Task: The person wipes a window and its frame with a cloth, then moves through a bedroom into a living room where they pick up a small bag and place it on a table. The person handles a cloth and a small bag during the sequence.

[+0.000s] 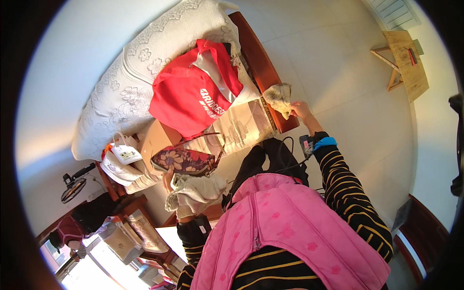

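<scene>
My left hand (168, 181) grips the edge of a dark floral zip bag (185, 160) with a strap, and a pale crumpled cloth (197, 192) hangs over that wrist. My right hand (301, 110) pinches the lower end of a stained, yellowish-grey cloth (278, 98) above the wooden armrest (266, 74) of a sofa. Beyond the floral bag, a red fabric bag (188, 87) with printed writing lies on the seat against the white quilted sofa cover (127, 69).
A cardboard box (154, 139) and a white paper bag (125, 154) stand left of the red bag. At far right is a small folding wooden table (407, 69) bearing a red object. A dark wooden chair (422, 232) stands at lower right.
</scene>
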Tool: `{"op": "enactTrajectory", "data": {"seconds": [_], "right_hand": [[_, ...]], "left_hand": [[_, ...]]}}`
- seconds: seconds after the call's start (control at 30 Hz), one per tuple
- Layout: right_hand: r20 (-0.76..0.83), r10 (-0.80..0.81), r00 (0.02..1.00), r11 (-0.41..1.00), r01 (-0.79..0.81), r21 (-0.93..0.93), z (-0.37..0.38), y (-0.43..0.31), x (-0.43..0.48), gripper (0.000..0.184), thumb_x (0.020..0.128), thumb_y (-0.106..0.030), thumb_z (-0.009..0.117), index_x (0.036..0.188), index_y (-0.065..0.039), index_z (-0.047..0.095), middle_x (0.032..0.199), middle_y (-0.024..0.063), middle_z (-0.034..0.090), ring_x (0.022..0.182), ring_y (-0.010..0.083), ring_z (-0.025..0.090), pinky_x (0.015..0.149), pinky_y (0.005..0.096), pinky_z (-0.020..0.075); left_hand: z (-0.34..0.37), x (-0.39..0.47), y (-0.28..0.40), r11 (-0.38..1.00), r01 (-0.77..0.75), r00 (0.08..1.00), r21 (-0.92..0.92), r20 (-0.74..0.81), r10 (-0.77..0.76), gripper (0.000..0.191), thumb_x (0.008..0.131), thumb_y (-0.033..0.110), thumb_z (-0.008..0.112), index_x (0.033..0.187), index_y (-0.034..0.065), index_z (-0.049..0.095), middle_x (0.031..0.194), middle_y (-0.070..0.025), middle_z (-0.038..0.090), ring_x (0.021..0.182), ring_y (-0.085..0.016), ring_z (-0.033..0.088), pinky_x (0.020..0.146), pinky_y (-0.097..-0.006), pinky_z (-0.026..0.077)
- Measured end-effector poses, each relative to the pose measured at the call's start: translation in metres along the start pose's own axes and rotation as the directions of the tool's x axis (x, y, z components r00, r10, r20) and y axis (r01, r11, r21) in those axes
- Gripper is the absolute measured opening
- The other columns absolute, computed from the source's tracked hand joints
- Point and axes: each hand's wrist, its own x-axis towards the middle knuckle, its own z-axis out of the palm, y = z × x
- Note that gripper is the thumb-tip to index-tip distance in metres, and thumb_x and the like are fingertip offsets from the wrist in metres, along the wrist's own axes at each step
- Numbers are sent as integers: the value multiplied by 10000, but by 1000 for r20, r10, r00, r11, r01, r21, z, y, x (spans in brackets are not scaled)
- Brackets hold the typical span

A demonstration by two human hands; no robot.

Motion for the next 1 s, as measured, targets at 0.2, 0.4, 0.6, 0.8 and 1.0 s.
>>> {"op": "enactTrajectory", "data": {"seconds": [0.2, 0.4, 0.6, 0.8, 1.0], "right_hand": [[-19, -8, 1000, 1000, 8, 7, -17, -47, -33, 154, 829, -181, 658, 892, -51, 603, 729, 53, 614, 552, 127, 592, 515, 254, 484], [169, 32, 985, 997, -19, -76, -29, -71, -15, 157, 850, -205, 657, 873, -67, 586, 716, 38, 597, 572, 122, 589, 548, 268, 488], [472, 77, 878, 994, -33, -101, -83, -106, 1, 144, 878, -195, 632, 871, -65, 570, 735, 25, 581, 615, 124, 587, 614, 273, 492], [622, -39, 782, 999, 13, 46, -182, -168, 13, 136, 893, -201, 610, 883, -71, 573, 757, -1, 575, 648, 97, 553, 655, 247, 470], [550, -176, 816, 981, 96, 171, -286, -209, 38, 135, 890, -187, 601, 894, -55, 579, 756, -1, 581, 649, 80, 542, 643, 222, 463]], "left_hand": [[19, 15, -12, 991, 124, 992, -53, -22, -125, 141, 835, 212, 582, 934, 114, 608, 882, -30, 642, 763, -159, 620, 712, -291, 519], [50, -16, -27, 983, -150, 989, 105, -3, 151, 79, 816, 152, 599, 860, 88, 611, 799, -25, 631, 687, -118, 605, 623, -255, 507], [140, -69, -60, 996, -87, 994, -10, -71, 87, 103, 826, 162, 586, 760, 93, 545, 692, 10, 566, 595, -87, 541, 546, -222, 454], [235, -127, -103, 992, -93, 994, 89, -53, 98, 233, 856, 237, 561, 1007, 64, 603, 837, -16, 640, 679, -142, 612, 615, -274, 508], [336, -160, -136, 991, -64, 997, 115, -43, 70, 276, 860, 268, 563, 1024, 49, 601, 827, -6, 631, 645, -105, 583, 575, -231, 474]]}}
